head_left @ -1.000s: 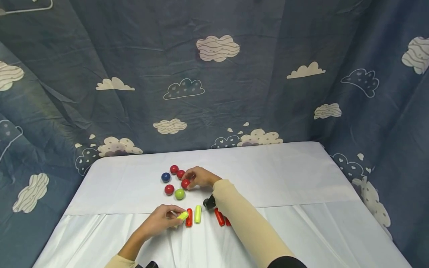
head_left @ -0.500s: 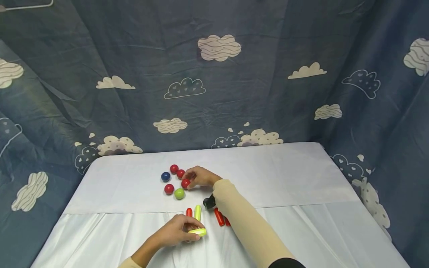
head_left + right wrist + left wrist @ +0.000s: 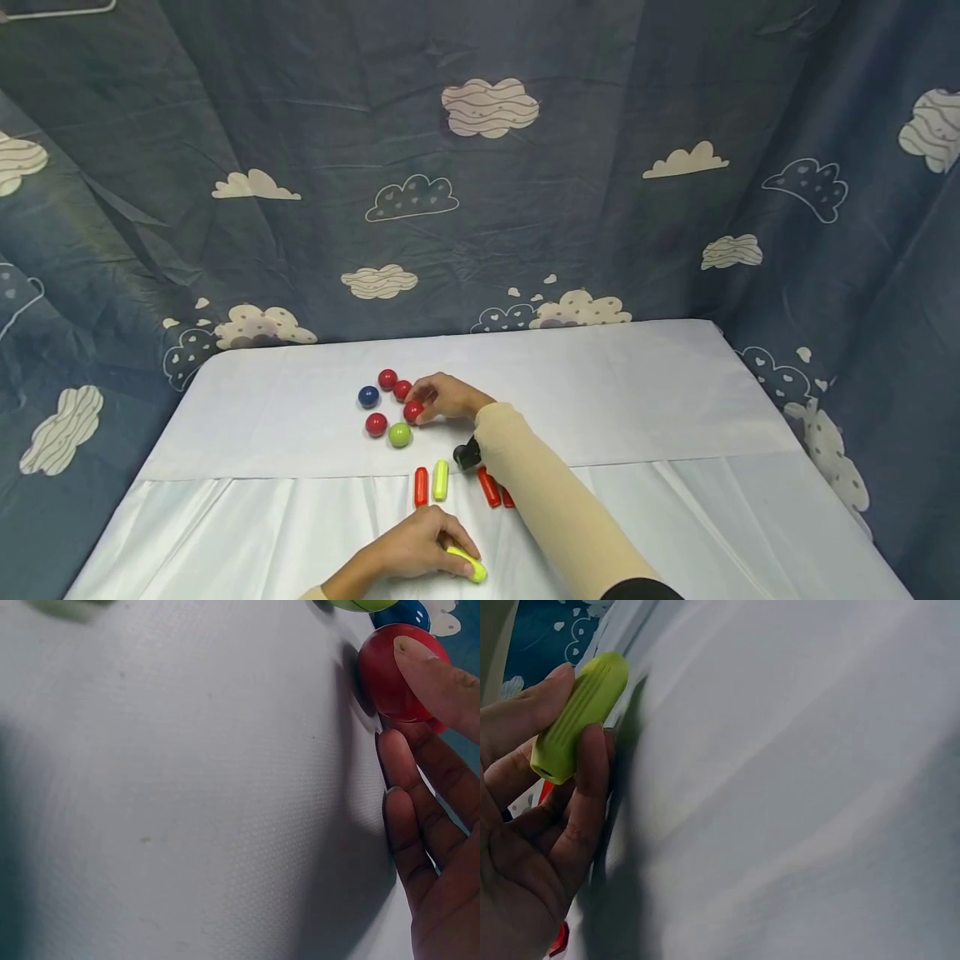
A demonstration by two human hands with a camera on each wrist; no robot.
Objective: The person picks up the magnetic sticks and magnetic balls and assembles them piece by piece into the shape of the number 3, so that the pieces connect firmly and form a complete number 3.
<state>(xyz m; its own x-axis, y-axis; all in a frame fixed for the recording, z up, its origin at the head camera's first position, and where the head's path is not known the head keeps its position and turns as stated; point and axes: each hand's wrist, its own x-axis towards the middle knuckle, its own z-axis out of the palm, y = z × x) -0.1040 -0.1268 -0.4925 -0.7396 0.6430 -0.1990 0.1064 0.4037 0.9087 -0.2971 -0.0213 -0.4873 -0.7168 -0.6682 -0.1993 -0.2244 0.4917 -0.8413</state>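
Note:
My left hand (image 3: 426, 543) pinches a short yellow-green ridged bar (image 3: 470, 567) between thumb and fingers, low over the near part of the white cloth. In the left wrist view, lengthwise grooves and a small hole at one end show on this bar (image 3: 583, 720). Farther back, my right hand (image 3: 452, 396) has its thumb and fingers on a red ball (image 3: 384, 673) at the right side of a group of balls. Beside that ball are a green ball (image 3: 400, 434) and more red balls (image 3: 376, 425). A blue ball (image 3: 368, 397) lies at the group's left.
A red bar (image 3: 421, 487) and another yellow-green bar (image 3: 440, 481) lie side by side ahead of the left hand. Two more red bars (image 3: 488, 487) sit by the right sleeve (image 3: 555, 492), one partly covered. A cloud-print curtain (image 3: 525, 208) stands behind the table.
My left hand has carried the yellow-green bar rightward and nearer to me, past the red bar, and the bar has turned in the view. The right hand stays at the red ball.

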